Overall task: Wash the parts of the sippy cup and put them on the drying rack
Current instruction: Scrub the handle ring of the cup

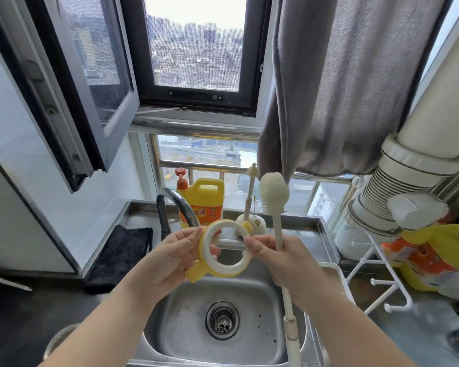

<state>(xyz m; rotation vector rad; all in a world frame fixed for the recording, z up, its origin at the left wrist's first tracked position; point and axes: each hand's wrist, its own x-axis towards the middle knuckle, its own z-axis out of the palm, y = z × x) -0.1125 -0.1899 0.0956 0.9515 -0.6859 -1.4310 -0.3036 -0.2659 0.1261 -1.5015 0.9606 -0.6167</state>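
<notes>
Above the steel sink (252, 350) I hold a yellow and white cup ring with handles (212, 270). My left hand (170, 263) grips its left side, thumb on the front of the rim. My right hand (281, 260) pinches the ring's right edge and also holds the stem of a white bottle brush (274, 193), whose sponge head points up. A white drying rack (376, 283) with pegs stands to the right of the sink.
The curved tap (175, 205) rises behind the ring. A yellow detergent bottle (204, 201) and a brush stand (251, 221) with a thin brush sit on the back ledge. A dark cloth (122, 255) lies left. Another yellow bottle (429, 258) and a white duct (398, 192) are on the right.
</notes>
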